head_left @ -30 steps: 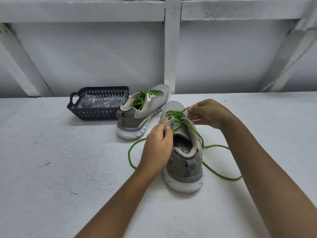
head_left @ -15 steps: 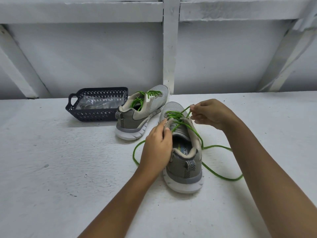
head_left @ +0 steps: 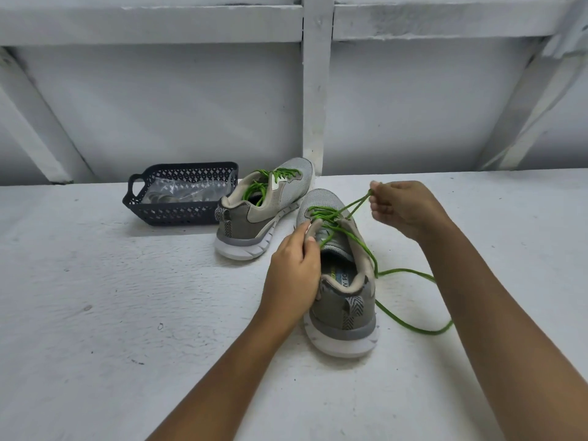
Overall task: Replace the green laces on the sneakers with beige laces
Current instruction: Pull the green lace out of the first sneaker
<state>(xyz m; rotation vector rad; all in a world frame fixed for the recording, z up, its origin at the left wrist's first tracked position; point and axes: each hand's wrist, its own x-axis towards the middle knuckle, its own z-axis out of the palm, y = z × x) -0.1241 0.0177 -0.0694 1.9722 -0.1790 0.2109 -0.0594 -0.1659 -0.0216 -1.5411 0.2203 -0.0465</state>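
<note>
Two grey sneakers stand on the white table. The near sneaker [head_left: 345, 300] has its heel toward me, and my left hand [head_left: 294, 268] grips its left collar. Its green lace [head_left: 410, 326] is loosened; one loop rises from the eyelets to my right hand [head_left: 402, 210], which pinches it above and to the right of the toe. The loose end trails over the table on the shoe's right. The far sneaker [head_left: 264, 208] is still threaded with its own green lace [head_left: 270, 179].
A dark perforated basket [head_left: 178, 213] with clear plastic packets inside sits left of the far sneaker. A white wall with a vertical post [head_left: 313, 90] and slanted braces rises behind the table.
My right hand has drawn the lace loop up and to the right, away from the shoe. The lace end that lay on the shoe's left has slid out of sight. My left hand stays put.
</note>
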